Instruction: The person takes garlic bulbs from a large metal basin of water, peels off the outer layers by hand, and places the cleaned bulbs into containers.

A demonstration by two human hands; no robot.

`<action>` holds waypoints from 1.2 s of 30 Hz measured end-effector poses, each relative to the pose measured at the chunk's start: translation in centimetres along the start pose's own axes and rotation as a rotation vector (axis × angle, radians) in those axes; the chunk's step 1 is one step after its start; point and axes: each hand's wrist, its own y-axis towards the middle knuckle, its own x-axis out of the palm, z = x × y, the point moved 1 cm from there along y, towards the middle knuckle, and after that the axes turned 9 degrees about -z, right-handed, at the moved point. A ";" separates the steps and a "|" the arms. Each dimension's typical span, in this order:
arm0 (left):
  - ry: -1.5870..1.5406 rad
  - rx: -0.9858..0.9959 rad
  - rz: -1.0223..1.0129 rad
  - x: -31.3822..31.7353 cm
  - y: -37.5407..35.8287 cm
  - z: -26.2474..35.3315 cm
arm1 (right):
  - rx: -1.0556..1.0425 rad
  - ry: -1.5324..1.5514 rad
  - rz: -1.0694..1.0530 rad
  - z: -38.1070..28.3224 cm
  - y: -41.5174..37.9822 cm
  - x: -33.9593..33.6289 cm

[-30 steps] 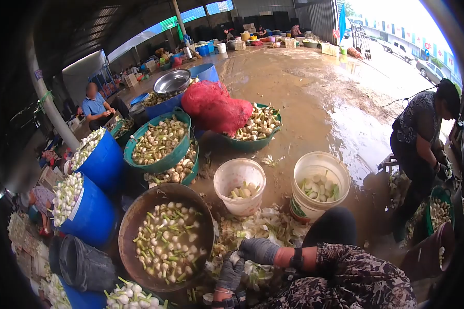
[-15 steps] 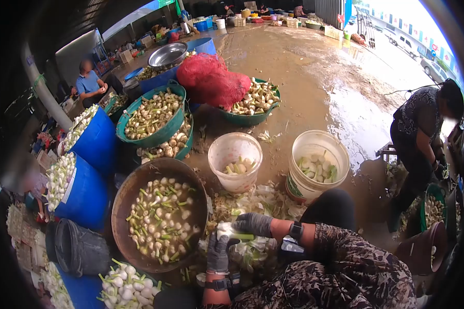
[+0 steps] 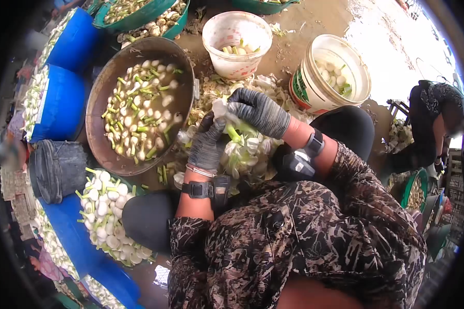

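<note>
Both hands wear grey gloves and meet above a heap of pale peelings (image 3: 242,154). My left hand (image 3: 209,141) is closed around a garlic bulb, mostly hidden by the fingers. My right hand (image 3: 258,110) pinches a whitish piece of skin (image 3: 220,108) at the top of the bulb. A green stem (image 3: 233,134) shows between the hands. To the left, a wide brown basin (image 3: 94,110) holds garlic in water. Beyond the hands stand a white tub (image 3: 237,64) and a larger white bucket (image 3: 307,82), each with some peeled bulbs inside.
Piled white garlic (image 3: 105,206) lies beside my left knee, near a dark bucket (image 3: 62,167). Blue tubs (image 3: 62,103) line the left side, and a green basket (image 3: 139,18) is at the upper left. On the right a person (image 3: 430,118) bends over.
The view has tilted down, so the tubs and basin appear higher. My right hand has risen from beside the bulb to its top, where it pinches skin.
</note>
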 end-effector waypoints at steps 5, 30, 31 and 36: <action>-0.391 0.239 0.018 1.8 0.5 1.6 | 0.179 0.271 0.221 2.2 0.5 -3.8; -0.270 0.095 0.487 1.4 2.5 -0.1 | 0.391 0.002 -0.520 3.3 -1.9 3.1; -0.288 0.180 0.519 0.6 2.9 -1.4 | 0.435 0.007 -0.501 3.1 -1.8 2.7; 0.205 0.269 0.436 1.3 1.7 -0.7 | 0.075 -0.438 -0.345 6.8 -0.6 1.6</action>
